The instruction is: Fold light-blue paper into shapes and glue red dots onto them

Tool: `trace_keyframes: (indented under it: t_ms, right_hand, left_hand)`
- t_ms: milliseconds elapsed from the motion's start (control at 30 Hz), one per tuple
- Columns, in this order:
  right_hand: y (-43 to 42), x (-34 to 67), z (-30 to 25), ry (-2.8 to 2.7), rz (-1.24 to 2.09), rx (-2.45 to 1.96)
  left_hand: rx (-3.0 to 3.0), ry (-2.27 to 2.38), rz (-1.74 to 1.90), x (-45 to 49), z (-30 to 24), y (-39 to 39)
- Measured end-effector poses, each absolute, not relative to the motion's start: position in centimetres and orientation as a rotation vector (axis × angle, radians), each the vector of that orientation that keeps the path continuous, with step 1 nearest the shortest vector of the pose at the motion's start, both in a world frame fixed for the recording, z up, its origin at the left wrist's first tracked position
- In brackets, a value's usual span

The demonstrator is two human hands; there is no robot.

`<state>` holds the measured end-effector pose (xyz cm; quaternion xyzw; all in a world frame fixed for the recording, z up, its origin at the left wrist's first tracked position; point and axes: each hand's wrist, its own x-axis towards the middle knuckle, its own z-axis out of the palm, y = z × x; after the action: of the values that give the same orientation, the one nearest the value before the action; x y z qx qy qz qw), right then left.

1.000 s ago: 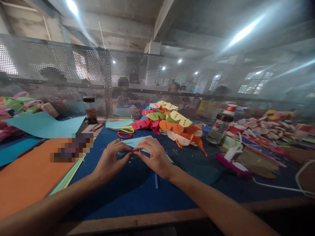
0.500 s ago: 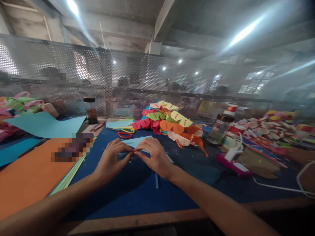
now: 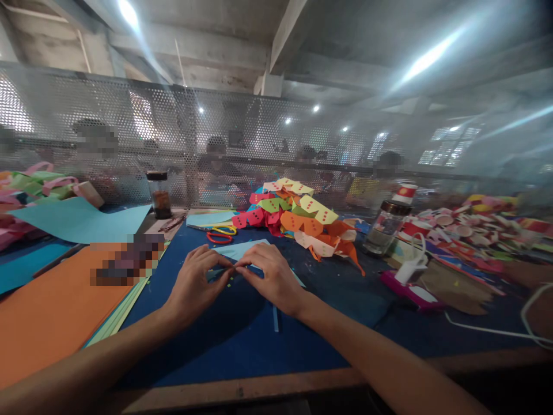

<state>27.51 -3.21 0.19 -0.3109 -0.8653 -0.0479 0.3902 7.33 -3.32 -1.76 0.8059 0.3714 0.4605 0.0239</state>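
My left hand [image 3: 193, 283] and my right hand [image 3: 272, 278] meet at their fingertips over the dark blue mat [image 3: 242, 340]. Both pinch a small piece of light blue paper [image 3: 235, 251] that lies flat on the mat under them; most of what the fingers grip is hidden. The thumbs and forefingers of both hands are pressed together and touch each other at the middle.
A pile of folded coloured paper pieces [image 3: 298, 216] lies just beyond the hands. Scissors with red and yellow handles [image 3: 218, 233], two jars [image 3: 159, 193] [image 3: 384, 226], orange card [image 3: 52, 311] at left, a white-pink tool [image 3: 410, 274] and a cable at right. A perforated metal screen stands behind.
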Motion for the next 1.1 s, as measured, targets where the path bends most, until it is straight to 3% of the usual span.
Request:
trace_keyframes:
  t_ms: [1100]
  right_hand:
    - [-2.89,27.47,-0.2,-2.272,-0.016,-0.775]
  left_hand:
    - [2.584,1.053,1.416,7.4,-1.58,-3.44]
